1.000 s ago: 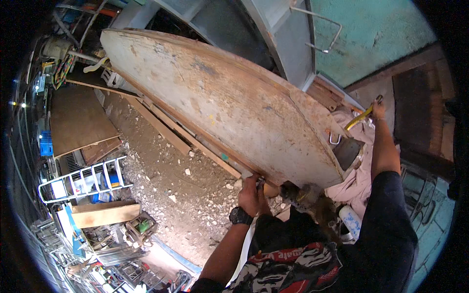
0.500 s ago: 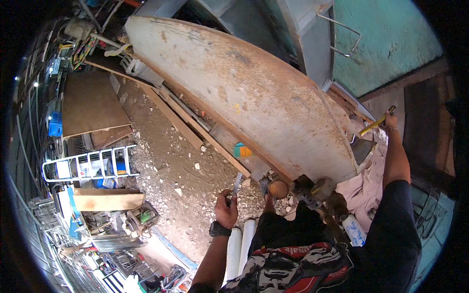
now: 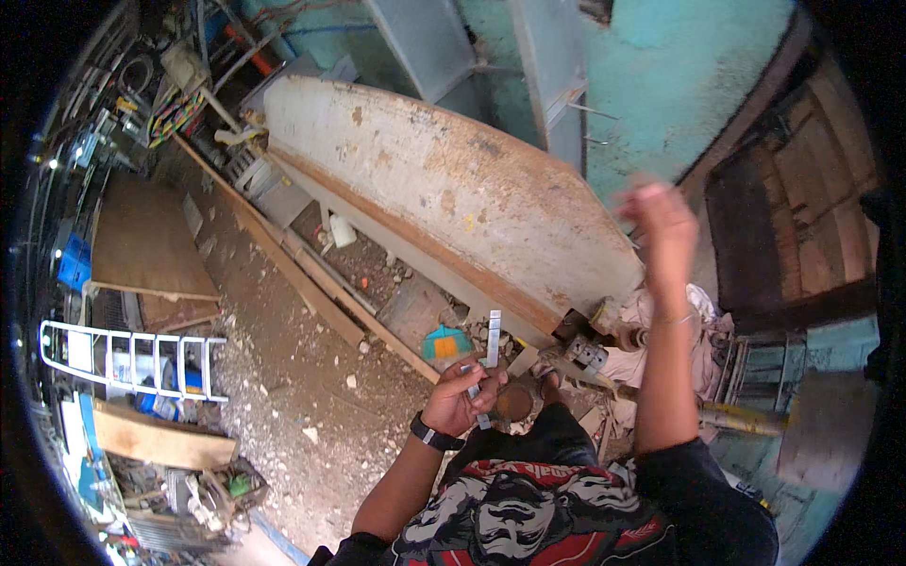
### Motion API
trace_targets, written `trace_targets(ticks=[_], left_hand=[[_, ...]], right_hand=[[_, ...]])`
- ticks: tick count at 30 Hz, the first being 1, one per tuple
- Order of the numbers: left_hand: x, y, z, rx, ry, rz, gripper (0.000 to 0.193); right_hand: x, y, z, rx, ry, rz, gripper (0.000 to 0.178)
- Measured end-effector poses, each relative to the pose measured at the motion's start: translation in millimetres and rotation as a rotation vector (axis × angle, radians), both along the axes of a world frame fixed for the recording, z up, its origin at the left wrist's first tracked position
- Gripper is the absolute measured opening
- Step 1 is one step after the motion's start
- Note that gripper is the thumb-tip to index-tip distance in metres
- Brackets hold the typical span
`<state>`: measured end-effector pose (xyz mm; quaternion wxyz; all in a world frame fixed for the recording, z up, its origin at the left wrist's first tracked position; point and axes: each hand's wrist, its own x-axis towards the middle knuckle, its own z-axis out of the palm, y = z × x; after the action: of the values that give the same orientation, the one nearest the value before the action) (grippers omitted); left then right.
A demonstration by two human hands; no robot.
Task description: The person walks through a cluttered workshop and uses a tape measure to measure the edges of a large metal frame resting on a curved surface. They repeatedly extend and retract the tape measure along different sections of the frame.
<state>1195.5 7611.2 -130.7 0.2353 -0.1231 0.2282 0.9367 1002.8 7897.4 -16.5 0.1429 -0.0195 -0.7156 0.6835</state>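
Observation:
My left hand [image 3: 462, 396] is closed around a flat silver metal strip [image 3: 494, 338] that looks like a ruler. Its upper end stands up past my fingers, and more metal shows below them; whether that is one piece or two I cannot make out. My right hand [image 3: 662, 222], raised at the right, is smeared by motion, so its fingers and anything in them do not show. Just left of it lies the right end of a large worn off-white panel [image 3: 425, 170] with a curved far edge and a brown wooden near edge.
Long wooden boards [image 3: 283, 255] run along the panel's near side. A teal and orange object [image 3: 445, 343] lies beside them. An aluminium ladder [image 3: 132, 363] and a plywood sheet [image 3: 146, 236] are at the left. Pale cloth [image 3: 698, 354] and a yellow pole [image 3: 746, 419] lie at the right.
My right hand has swung inward and up from the far right; the long yellow tool it held no longer shows in it. My left hand has risen with the metal strip. The view has shifted.

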Motion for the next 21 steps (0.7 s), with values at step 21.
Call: trace_targets(ticks=[21], left_hand=[[-7, -1, -9, -0.946, 0.492, -0.009, 0.019]], right_hand=[[155, -120, -99, -0.323, -0.533, 0.287, 0.018]])
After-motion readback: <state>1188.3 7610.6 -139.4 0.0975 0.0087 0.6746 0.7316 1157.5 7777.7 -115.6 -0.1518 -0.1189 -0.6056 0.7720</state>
